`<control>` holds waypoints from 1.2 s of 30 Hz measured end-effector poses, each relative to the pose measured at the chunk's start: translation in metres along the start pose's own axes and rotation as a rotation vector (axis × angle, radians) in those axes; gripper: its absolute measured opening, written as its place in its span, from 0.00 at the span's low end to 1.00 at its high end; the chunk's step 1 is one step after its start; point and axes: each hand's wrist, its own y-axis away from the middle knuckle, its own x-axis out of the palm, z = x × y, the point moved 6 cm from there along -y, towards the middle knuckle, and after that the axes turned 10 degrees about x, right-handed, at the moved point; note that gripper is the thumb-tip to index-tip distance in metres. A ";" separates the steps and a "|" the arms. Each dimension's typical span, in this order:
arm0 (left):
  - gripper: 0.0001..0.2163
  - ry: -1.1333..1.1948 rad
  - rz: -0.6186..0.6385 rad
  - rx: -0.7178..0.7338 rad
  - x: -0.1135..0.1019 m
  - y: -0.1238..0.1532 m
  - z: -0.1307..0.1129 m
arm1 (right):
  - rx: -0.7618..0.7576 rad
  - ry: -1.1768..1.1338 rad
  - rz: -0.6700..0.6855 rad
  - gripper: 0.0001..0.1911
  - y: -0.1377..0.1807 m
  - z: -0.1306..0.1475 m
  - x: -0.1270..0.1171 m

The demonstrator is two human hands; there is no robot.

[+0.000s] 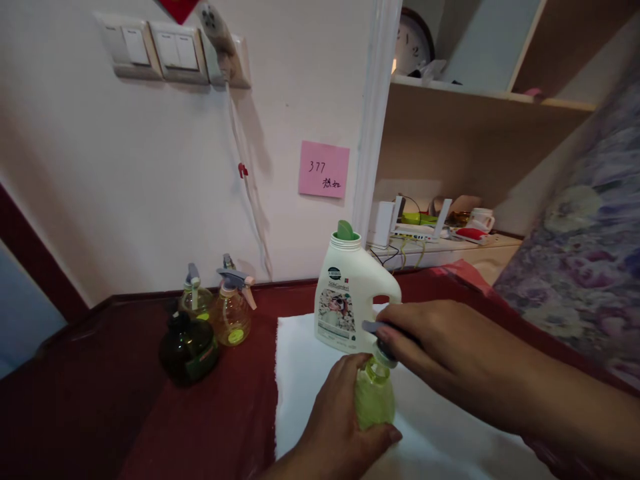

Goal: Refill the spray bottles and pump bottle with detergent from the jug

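A: You have some room where your table point(200, 433) shows red beyond the left edge of the white cloth point(300, 373).
B: The jug point(340, 270) stands on that cloth, just beyond your hands, leaving you little room forward.
A: Your left hand point(336, 421) is wrapped round the green bottle point(375, 400), over the cloth; its base is partly hidden.
B: Your right hand point(436, 340) grips the spray head point(386, 355) at the bottle's mouth, fingers covering much of it; whether it's seated, I can't tell.
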 end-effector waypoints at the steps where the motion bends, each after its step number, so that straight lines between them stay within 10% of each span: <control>1: 0.32 -0.015 -0.005 -0.001 0.000 0.000 0.000 | -0.002 0.023 0.006 0.19 -0.001 0.002 0.006; 27: 0.35 -0.086 0.024 -0.110 -0.006 -0.003 -0.023 | -0.040 0.380 0.100 0.16 -0.003 0.008 0.040; 36: 0.13 0.120 -0.134 0.075 -0.009 -0.002 -0.034 | -0.076 0.416 0.094 0.06 -0.003 0.010 0.042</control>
